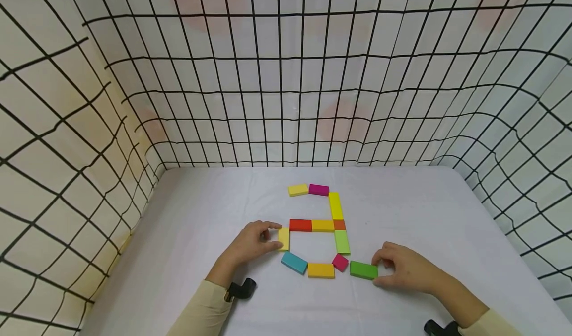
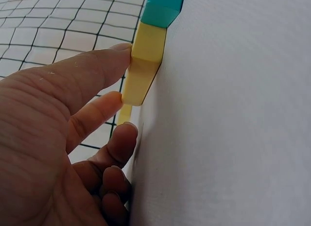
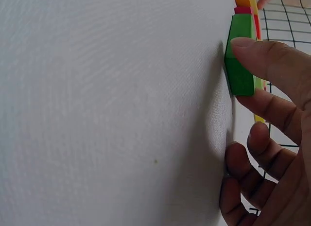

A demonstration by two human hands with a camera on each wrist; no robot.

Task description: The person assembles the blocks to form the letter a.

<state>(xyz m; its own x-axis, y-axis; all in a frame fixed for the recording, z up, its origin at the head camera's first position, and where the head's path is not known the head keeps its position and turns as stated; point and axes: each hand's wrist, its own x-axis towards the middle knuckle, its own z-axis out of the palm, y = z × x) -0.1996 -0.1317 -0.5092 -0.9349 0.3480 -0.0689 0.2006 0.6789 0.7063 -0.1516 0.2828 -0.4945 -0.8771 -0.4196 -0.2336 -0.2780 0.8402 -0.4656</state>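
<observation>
My left hand (image 1: 250,241) pinches a pale yellow block (image 1: 283,239) at its two ends, thumb near, index finger far. In the left wrist view its other fingers hang curled beside that pale yellow block (image 2: 146,46). On the right, my right hand (image 1: 404,268) holds the outer end of a green block (image 1: 363,270) between thumb and index finger; the right wrist view shows the thumb on the green block's (image 3: 241,70) near side. Close by lie a teal block (image 1: 294,262), an orange-yellow block (image 1: 321,270) and a small pink-red block (image 1: 340,262).
Farther back are a red block (image 1: 300,225), a yellow-orange block (image 1: 322,225), a small orange block (image 1: 339,224), a lime block (image 1: 342,241), a bright yellow block (image 1: 335,206), a magenta block (image 1: 319,189) and another pale yellow block (image 1: 298,190). Black netting (image 1: 279,58) surrounds the white table (image 1: 201,197).
</observation>
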